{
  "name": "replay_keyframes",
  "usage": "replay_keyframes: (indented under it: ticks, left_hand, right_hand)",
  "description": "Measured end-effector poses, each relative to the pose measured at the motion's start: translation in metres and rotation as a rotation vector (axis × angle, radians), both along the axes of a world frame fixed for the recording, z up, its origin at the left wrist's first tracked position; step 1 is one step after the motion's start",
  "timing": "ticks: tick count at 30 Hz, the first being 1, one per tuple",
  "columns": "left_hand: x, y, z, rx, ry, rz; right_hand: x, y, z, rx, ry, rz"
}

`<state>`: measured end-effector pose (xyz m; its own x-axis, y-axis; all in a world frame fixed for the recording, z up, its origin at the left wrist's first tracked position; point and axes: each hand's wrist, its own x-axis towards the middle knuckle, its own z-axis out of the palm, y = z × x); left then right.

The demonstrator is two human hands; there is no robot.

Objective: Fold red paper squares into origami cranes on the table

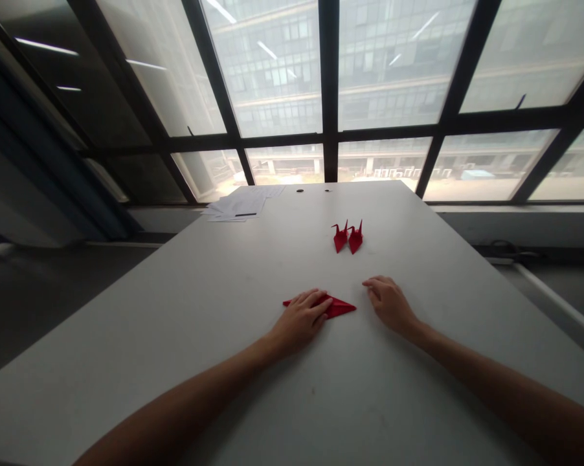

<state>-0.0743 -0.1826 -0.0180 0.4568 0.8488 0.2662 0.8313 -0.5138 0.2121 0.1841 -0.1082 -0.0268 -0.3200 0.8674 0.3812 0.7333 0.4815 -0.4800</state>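
A red folded paper (pixel 339 307), a long flat shape with pointed ends, lies on the white table (pixel 243 278) in front of me. Across its left and middle part rests my left hand (pixel 302 318), fingers laid flat and hiding much of the paper. The right tip of the paper sticks out past my fingers. To the right of that tip, apart from it, my right hand (pixel 386 301) hovers at or just over the table with loosely bent fingers and nothing in them. Farther back stand two red paper cranes, a left crane (pixel 340 238) and a right crane (pixel 355 239), side by side.
Loose white sheets (pixel 234 204) lie at the table's far left corner, with a dark pen-like stick (pixel 246 215) on them. A small dark round spot (pixel 300 191) shows near the far edge. Large windows (pixel 272 77) rise behind the table, and a dark curtain (pixel 44 142) hangs left.
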Motion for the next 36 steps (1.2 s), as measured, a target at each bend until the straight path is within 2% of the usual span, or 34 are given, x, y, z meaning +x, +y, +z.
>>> replay_keyframes:
  ticks: [3,9,14,19,23,25,31,36]
  left_hand:
    - [0.001,-0.001,0.004,-0.013,-0.015,-0.005]
    - [0.003,-0.004,0.011,-0.011,-0.033,-0.007]
    - [0.003,-0.005,0.013,0.008,0.014,0.028]
    - [0.006,-0.008,0.018,0.043,0.111,0.023]
    - [0.008,-0.011,0.025,0.026,0.098,0.019]
    - [0.009,-0.012,0.029,0.019,0.063,0.019]
    - [0.007,-0.016,0.035,-0.08,0.0,0.005]
    - [0.004,-0.007,0.029,-0.057,-0.105,-0.038]
  right_hand:
    - [0.0,0.0,0.002,0.017,0.056,0.066]
    - [-0.013,-0.025,0.006,-0.063,0.013,0.183]
    - [-0.015,-0.029,0.006,-0.086,-0.006,0.16]
    - [-0.018,-0.036,0.012,-0.033,-0.034,0.137]
    - [-0.025,-0.053,0.022,0.017,-0.11,0.338]
    - [-0.028,-0.061,0.025,0.035,-0.186,0.383]
    - [-0.028,-0.063,0.023,0.067,-0.285,0.298]
    - [-0.027,-0.055,0.018,0.037,-0.236,0.295]
